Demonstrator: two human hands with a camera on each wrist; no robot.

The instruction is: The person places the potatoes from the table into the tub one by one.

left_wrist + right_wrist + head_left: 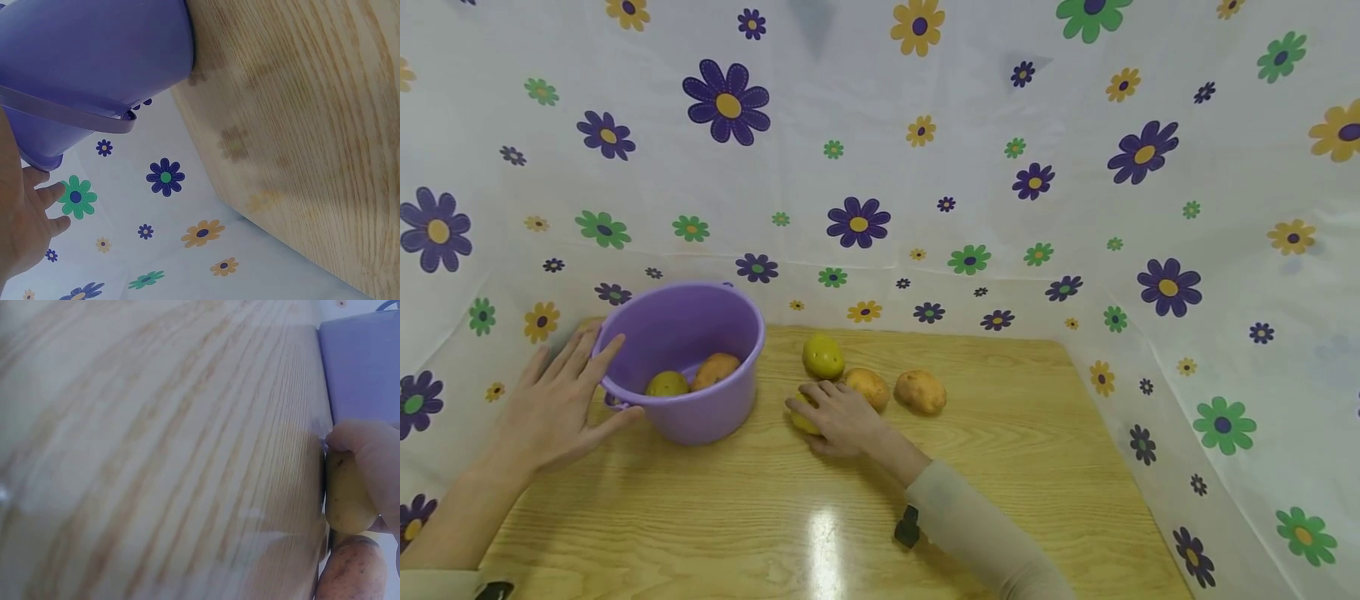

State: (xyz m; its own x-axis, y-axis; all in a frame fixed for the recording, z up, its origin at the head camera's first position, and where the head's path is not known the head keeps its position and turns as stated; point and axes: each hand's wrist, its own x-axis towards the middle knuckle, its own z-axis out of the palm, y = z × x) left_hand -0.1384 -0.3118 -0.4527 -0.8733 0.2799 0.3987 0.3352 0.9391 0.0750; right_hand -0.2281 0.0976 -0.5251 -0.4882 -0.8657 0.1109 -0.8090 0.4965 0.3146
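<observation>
A purple bucket [700,367] stands on the wooden table [1000,467] at the left, with a yellow-green potato [666,384] and a brown potato [715,369] inside. My left hand [561,396] rests with straight fingers against the bucket's left side; in the left wrist view the bucket [94,56] and its handle [69,115] fill the top left. My right hand [835,417] grips a small yellow potato [802,419] on the table right of the bucket. In the right wrist view this yellow potato [347,494] lies under my fingers [369,450].
Three more potatoes lie on the table behind my right hand: a yellow-green one [823,356], a brown one [868,387] and another brown one [921,392]. A flower-print sheet [925,167] walls in the table at the back and both sides.
</observation>
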